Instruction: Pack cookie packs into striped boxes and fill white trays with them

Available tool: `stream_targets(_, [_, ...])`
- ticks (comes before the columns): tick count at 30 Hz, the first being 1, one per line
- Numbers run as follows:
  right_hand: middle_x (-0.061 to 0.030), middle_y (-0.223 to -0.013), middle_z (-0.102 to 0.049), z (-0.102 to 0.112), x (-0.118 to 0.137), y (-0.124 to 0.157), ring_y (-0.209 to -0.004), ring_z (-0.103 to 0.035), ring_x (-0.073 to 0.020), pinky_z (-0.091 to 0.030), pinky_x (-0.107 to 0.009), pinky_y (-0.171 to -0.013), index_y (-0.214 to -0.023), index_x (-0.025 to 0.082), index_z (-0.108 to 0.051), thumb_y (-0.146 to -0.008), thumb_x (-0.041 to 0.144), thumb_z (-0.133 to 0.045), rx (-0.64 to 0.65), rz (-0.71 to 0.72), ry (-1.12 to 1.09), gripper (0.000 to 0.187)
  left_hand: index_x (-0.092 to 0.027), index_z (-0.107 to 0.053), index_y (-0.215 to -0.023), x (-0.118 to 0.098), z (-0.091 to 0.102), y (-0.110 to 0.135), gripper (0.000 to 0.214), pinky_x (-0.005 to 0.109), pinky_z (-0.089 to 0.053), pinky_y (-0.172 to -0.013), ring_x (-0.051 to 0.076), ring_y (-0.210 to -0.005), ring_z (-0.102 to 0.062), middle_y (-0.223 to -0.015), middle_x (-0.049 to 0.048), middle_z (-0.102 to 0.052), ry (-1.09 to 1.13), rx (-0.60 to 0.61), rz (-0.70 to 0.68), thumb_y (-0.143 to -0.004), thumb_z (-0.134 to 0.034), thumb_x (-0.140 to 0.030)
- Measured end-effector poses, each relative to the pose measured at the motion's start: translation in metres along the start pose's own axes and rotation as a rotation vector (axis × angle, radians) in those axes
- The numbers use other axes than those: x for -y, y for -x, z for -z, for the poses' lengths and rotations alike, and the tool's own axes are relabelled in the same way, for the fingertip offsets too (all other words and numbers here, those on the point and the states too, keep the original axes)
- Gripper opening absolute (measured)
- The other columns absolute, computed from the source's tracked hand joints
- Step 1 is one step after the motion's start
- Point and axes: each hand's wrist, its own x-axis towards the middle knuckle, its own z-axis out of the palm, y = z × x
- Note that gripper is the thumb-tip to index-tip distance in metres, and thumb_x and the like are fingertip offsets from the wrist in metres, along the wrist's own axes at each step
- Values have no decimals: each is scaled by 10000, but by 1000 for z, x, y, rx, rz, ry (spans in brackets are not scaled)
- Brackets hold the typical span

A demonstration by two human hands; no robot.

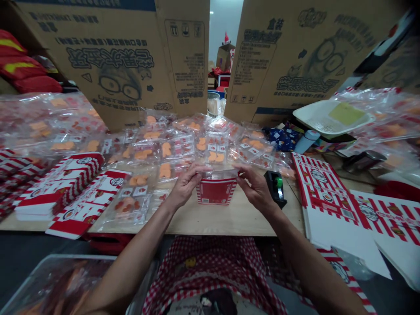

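Observation:
A small red carton with red-and-white striped sides stands on the wooden table in front of me. Its top edge looks pale and shiny, and I cannot make out whether that is a flap or clear plastic. My left hand grips the top left corner, thumb and fingers pinched together. At the top right corner my right hand pinches the edge likewise. Just right of my right hand sits a black tape dispenser with a green core. Clear bags of orange pieces lie directly behind the carton.
Flat striped cartons are stacked at the left and spread at the right. Large cardboard boxes wall off the back. A white basket stands at the back right. Below the table's front edge is a clear plastic tub.

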Motion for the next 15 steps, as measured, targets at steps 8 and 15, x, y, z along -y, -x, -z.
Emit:
stream_targets(8, [-129, -1290, -638, 10, 9, 3, -1146, -644, -267, -553, -436, -921, -1091, 227, -629, -993, 188, -515, 138, 148, 180, 156, -200, -710, -949, -1, -11, 5, 403, 386, -525, -873, 308, -1127, -636, -1264, 157, -658, 159, 47, 59, -841, -684, -587])
stream_targets(15, [-106, -1249, -653, 9, 23, -10, -1112, -648, -249, -546, -446, -964, -1406, 247, -506, -1041, 223, -442, 313, -2, 197, 372, -209, -667, -1141, -4, -33, 11, 366, 256, -523, -700, 177, -821, -676, -1021, 65, -733, 65, -219, 79, -832, -772, -375])
